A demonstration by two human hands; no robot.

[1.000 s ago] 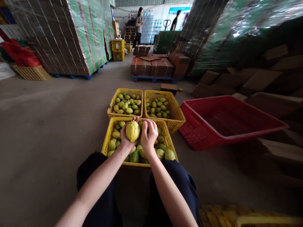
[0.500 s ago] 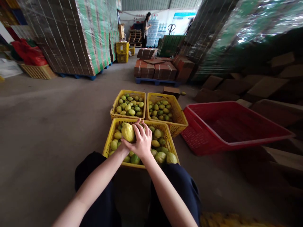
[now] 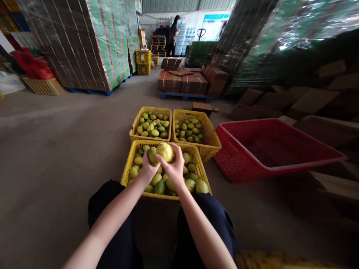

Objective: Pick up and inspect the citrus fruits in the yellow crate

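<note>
Knobbly yellow lemon (image 3: 165, 151), a second ago in the left hand (image 3: 148, 167), now gripped by the right hand (image 3: 176, 165), at its ten o'clock. At the lemon's nine o'clock, the left hand holds a greener lemon (image 3: 153, 157) above a yellow crate (image 3: 126, 166).

Held above the front yellow crate (image 3: 202, 170), two whole fruits sit side by side. In my right hand (image 3: 177, 163), I grip a pale yellow fruit (image 3: 165, 151), plump and lumpy-skinned, my thumb against its lower left side. In my left hand (image 3: 148, 169), I cup a darker, green-tinged fruit (image 3: 153, 156), which looks smaller from where I sit. The yellow one partly overlaps it in my view; I cannot tell whether their skins touch.
</note>
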